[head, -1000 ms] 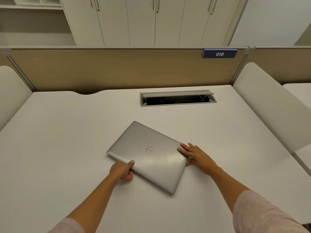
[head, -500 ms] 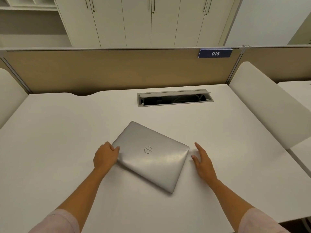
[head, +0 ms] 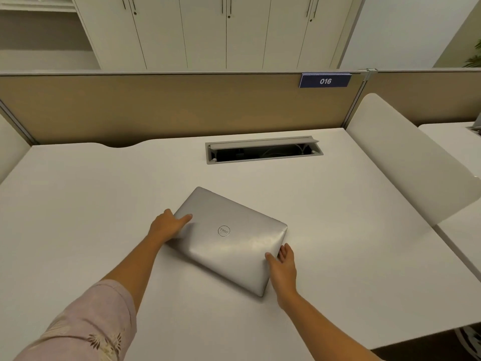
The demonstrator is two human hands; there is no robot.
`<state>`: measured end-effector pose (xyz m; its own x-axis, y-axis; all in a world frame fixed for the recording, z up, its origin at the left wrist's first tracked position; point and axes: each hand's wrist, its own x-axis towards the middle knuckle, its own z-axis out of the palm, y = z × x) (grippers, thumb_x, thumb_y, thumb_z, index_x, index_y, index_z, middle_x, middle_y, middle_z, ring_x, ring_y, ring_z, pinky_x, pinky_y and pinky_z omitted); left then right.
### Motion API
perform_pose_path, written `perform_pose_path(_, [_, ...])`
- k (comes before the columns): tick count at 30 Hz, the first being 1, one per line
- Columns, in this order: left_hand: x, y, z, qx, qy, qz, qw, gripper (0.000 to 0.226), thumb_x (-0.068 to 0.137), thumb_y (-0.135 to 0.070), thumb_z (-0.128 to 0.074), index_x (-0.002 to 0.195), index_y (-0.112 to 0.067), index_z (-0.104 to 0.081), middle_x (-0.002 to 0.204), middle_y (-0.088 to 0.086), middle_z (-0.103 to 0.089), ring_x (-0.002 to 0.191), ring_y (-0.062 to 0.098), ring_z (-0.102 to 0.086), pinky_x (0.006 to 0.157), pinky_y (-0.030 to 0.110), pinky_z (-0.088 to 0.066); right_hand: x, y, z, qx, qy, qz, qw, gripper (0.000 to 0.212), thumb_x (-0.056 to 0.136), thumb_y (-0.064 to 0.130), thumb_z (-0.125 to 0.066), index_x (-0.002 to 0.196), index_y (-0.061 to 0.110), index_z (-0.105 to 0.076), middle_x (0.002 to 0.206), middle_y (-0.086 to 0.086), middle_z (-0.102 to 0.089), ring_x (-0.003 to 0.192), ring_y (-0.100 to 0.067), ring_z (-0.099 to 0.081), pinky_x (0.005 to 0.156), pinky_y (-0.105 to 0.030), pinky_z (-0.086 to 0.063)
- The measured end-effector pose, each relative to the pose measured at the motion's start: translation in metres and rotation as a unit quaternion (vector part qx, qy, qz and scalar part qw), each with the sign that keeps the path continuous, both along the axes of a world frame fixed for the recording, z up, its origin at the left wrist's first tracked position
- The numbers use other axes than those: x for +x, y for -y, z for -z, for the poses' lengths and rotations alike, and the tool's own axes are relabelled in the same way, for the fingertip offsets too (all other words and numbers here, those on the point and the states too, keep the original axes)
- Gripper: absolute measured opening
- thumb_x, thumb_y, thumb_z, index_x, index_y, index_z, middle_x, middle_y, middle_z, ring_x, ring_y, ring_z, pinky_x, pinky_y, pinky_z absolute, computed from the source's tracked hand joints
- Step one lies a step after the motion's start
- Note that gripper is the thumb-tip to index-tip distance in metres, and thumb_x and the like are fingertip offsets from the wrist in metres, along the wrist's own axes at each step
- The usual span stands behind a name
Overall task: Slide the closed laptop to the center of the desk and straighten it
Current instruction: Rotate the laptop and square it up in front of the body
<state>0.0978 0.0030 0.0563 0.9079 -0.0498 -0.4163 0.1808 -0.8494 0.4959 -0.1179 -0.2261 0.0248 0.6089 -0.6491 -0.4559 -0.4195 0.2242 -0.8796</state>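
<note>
Still askew, the laptop [head: 229,238] is lying diagonal to the cable slot [head: 264,151]; left hand [head: 166,225] and right hand [head: 282,264] are gripping opposite short edges.

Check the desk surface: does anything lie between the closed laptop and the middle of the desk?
Nothing visible does. The desk is bare around the laptop; the cable hatch lies farther back. Both the left hand and right hand touch the laptop.

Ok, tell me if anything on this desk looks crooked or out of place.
The closed laptop lies askew, turned at an angle to the desk edges. The left hand and right hand grip opposite corners. The cable hatch behind it stands open.
</note>
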Motion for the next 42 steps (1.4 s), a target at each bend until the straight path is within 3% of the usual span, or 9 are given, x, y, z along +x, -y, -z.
perform_pose_path(3, [0.002, 0.001, -0.004, -0.034, -0.059, -0.032, 0.997, 0.1, 0.077, -0.074, -0.053, 0.145, -0.003, -0.033, 0.15, 0.017, -0.036, 0.136, 0.037, -0.035, 0.108, 0.047, -0.034, 0.015, 0.002, -0.008, 0.05, -0.007, 0.05, 0.997, 0.038, 0.088, 0.007, -0.065, 0.118, 0.026, -0.052, 0.123, 0.002, -0.062, 0.092, -0.009, -0.06, 0.087, -0.03, -0.043])
perform_pose_path(9, [0.002, -0.003, -0.006, -0.181, -0.131, -0.121, 0.967, 0.101, 0.073, -0.083, -0.043, 0.151, -0.021, -0.03, 0.16, 0.01, -0.021, 0.145, 0.031, -0.023, 0.119, 0.05, -0.018, 0.038, 0.027, -0.018, 0.13, -0.05, 0.115, 0.984, 0.067, 0.082, 0.004, -0.073, 0.142, 0.017, -0.045, 0.134, -0.011, -0.053, 0.124, -0.031, -0.051, 0.103, -0.044, -0.045])
perform_pose_path(12, [-0.003, -0.008, -0.005, -0.207, -0.146, -0.103, 0.962, 0.094, 0.074, -0.082, -0.043, 0.147, -0.022, -0.039, 0.155, 0.008, -0.034, 0.14, 0.031, -0.033, 0.118, 0.049, -0.023, 0.044, 0.039, -0.015, 0.14, -0.066, 0.102, 0.983, 0.032, 0.077, 0.001, -0.074, 0.085, 0.025, -0.055, 0.088, -0.001, -0.049, 0.1, -0.03, -0.048, 0.083, -0.038, -0.043])
perform_pose_path(15, [-0.007, -0.012, -0.003, -0.22, -0.158, -0.102, 0.957, 0.094, 0.075, -0.082, -0.042, 0.146, -0.022, -0.039, 0.153, 0.007, -0.038, 0.137, 0.032, -0.037, 0.116, 0.051, -0.026, 0.056, 0.05, -0.015, 0.126, -0.066, 0.088, 0.986, 0.046, 0.075, 0.001, -0.075, 0.067, 0.027, -0.038, 0.072, 0.002, -0.037, 0.09, -0.023, -0.039, 0.069, -0.031, -0.038])
perform_pose_path(20, [-0.014, -0.013, 0.002, -0.212, -0.145, -0.106, 0.961, 0.099, 0.075, -0.083, -0.039, 0.15, -0.019, -0.031, 0.157, 0.01, -0.03, 0.14, 0.035, -0.031, 0.116, 0.056, -0.024, 0.079, 0.06, -0.026, 0.108, -0.036, 0.075, 0.991, 0.026, 0.076, 0.019, -0.077, 0.098, 0.011, -0.066, 0.103, -0.007, -0.064, 0.101, -0.028, -0.057, 0.084, -0.038, -0.048])
perform_pose_path(24, [-0.019, -0.012, 0.007, -0.198, -0.125, -0.103, 0.967, 0.096, 0.079, -0.081, -0.035, 0.15, -0.016, -0.03, 0.157, 0.012, -0.029, 0.142, 0.035, -0.027, 0.117, 0.055, -0.022, 0.095, 0.066, -0.037, 0.109, -0.004, 0.064, 0.992, 0.034, 0.077, 0.049, -0.064, 0.089, 0.018, -0.06, 0.114, -0.016, -0.069, 0.109, -0.037, -0.065, 0.1, -0.051, -0.051])
perform_pose_path(29, [-0.026, -0.007, 0.01, -0.195, -0.115, -0.111, 0.968, 0.094, 0.082, -0.079, -0.035, 0.15, -0.015, -0.03, 0.158, 0.012, -0.026, 0.145, 0.033, -0.021, 0.118, 0.055, -0.02, 0.107, 0.073, -0.041, 0.092, 0.004, 0.026, 0.995, 0.05, 0.078, 0.056, -0.061, 0.113, 0.021, -0.052, 0.116, -0.016, -0.067, 0.11, -0.035, -0.064, 0.102, -0.053, -0.049])
perform_pose_path(37, [-0.033, -0.007, 0.014, -0.196, -0.105, -0.137, 0.965, 0.093, 0.082, -0.077, -0.039, 0.151, -0.015, -0.029, 0.158, 0.014, -0.024, 0.142, 0.035, -0.027, 0.117, 0.054, -0.023, 0.106, 0.079, -0.04, 0.123, 0.044, -0.022, 0.991, 0.027, 0.089, 0.046, -0.059, 0.101, 0.021, -0.058, 0.081, -0.022, -0.07, 0.065, -0.022, -0.06, 0.062, -0.032, -0.049])
perform_pose_path(42, [-0.038, -0.007, 0.019, -0.184, -0.084, -0.133, 0.97, 0.088, 0.084, -0.073, -0.042, 0.15, -0.015, -0.031, 0.154, 0.015, -0.027, 0.137, 0.039, -0.034, 0.114, 0.053, -0.029, 0.097, 0.076, -0.022, -0.019, 0.021, -0.061, 0.998, 0.04, 0.093, 0.038, -0.061, 0.126, 0.016, -0.059, 0.13, -0.008, -0.063, 0.115, -0.027, -0.06, 0.1, -0.038, -0.046])
